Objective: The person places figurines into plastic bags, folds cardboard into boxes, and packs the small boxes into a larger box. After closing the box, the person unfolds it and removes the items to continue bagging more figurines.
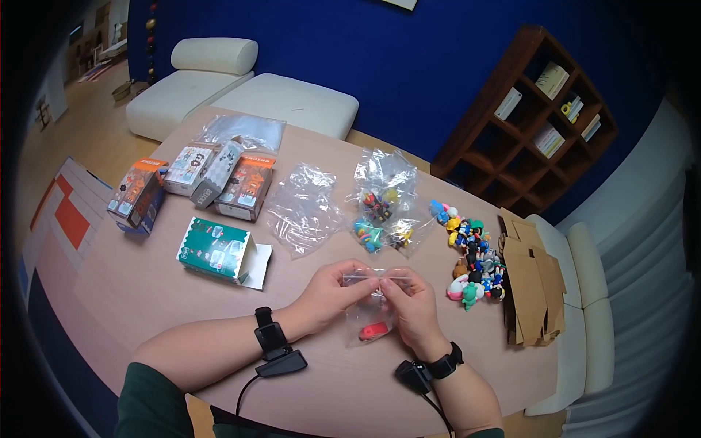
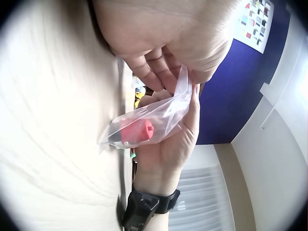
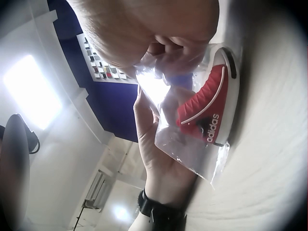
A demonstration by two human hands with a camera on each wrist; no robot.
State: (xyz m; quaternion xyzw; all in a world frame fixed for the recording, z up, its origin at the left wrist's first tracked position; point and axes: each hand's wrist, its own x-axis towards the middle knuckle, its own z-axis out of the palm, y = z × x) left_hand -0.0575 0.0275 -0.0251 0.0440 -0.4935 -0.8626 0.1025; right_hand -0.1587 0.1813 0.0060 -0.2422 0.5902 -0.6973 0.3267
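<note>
Between my hands hangs a small clear zip bag point(image 1: 358, 315), close over the table. Inside it lies a miniature red sneaker point(image 3: 204, 103) with a white sole and "adidas" lettering; in the head view this sneaker point(image 1: 374, 331) shows near the bag's bottom. My left hand point(image 1: 330, 298) pinches the bag's top edge with thumb and fingers. On the other side my right hand point(image 1: 415, 310) pinches the same edge, the two thumbs nearly meeting at the middle. Part of the right hand's grip is hidden behind the palm in its wrist view.
Flat clear bags point(image 1: 307, 208) lie beyond my hands, beside filled bags point(image 1: 383, 201) of small figures. Loose figures point(image 1: 475, 255) pile up at the right, next to folded cardboard point(image 1: 531, 281). A green box point(image 1: 213, 248) and several toy boxes point(image 1: 246, 187) stand at the left.
</note>
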